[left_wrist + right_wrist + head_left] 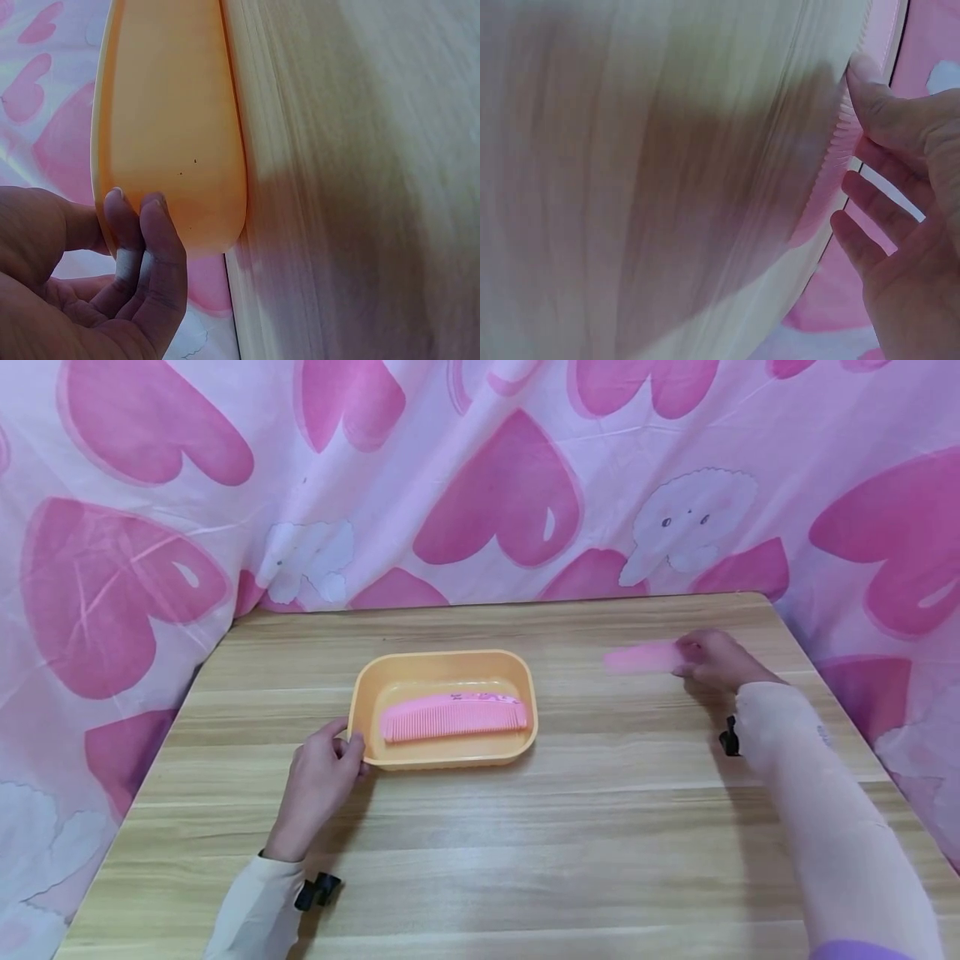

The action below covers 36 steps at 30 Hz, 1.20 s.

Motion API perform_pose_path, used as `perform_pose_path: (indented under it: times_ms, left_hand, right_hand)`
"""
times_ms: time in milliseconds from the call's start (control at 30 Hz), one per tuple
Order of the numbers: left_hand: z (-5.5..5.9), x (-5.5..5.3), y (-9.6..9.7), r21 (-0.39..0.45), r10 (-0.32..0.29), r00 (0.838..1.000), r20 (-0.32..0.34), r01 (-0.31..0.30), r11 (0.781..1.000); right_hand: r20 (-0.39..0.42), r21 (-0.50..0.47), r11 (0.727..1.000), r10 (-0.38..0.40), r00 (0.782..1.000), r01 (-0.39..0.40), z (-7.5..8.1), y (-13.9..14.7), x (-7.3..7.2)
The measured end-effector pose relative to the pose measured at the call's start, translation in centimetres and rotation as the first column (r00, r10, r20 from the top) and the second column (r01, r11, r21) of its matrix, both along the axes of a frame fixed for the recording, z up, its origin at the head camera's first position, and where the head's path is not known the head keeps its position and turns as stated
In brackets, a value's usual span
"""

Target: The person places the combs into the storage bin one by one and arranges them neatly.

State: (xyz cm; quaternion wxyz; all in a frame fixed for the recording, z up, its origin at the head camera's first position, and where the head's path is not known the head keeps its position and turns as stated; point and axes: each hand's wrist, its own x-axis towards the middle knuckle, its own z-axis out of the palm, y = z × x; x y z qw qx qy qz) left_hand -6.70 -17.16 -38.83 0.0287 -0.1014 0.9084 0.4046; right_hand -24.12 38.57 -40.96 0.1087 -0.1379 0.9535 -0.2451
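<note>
A yellow-orange plastic basket [367, 706] stands on the table, with a pink comb [453, 717] lying inside, its teeth toward the near side. My left hand [318, 785] grips the basket's near left corner; in the left wrist view, fingertips [154, 206] press on its outer wall [172, 97]. Over at the right, my right hand [716, 660] pinches the end of a second pink comb [641, 657], which looks blurred in the head view. Its teeth [832, 165] show in the right wrist view, where the thumb lies across the comb and the other fingers spread behind it.
The wood-grain table [480, 860] has its far edge against a pink curtain [450, 485] with hearts and cartoon animals. A small black clip-like piece sits at each wrist, by the pale sleeves [825, 810].
</note>
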Motion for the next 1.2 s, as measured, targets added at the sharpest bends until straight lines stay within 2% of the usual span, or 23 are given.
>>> perform_pose_path:
  times_ms: [233, 567, 933, 1200]
  left_hand:
    - [0.0, 0.0, -0.1, 0.003, -0.007, 1.0, -0.013, 0.007, 1.0]
    - [0.0, 0.0, 0.0, 0.002, -0.008, 1.0, -0.008, 0.008, 1.0]
    - [-0.1, 0.0, 0.0, -0.012, -0.013, 1.0, -0.025, 0.013, 1.0]
    - [-0.2, 0.0, 0.1, -0.012, -0.01, 1.0, -0.03, 0.01, 1.0]
  right_hand:
    - [-0.014, 0.018, 0.999, 0.047, 0.999, -0.047, 0.1, -3.0, 0.5]
    - [-0.069, 0.059, 0.99, 0.132, 0.989, -0.128, 0.2, -6.3, 2.2]
    - [-0.129, 0.058, 0.978, 0.206, 0.97, -0.2, 0.3, -7.5, 3.7]
    - [-0.129, 0.022, 0.98, 0.2, 0.971, -0.198, -0.2, -7.7, 4.0]
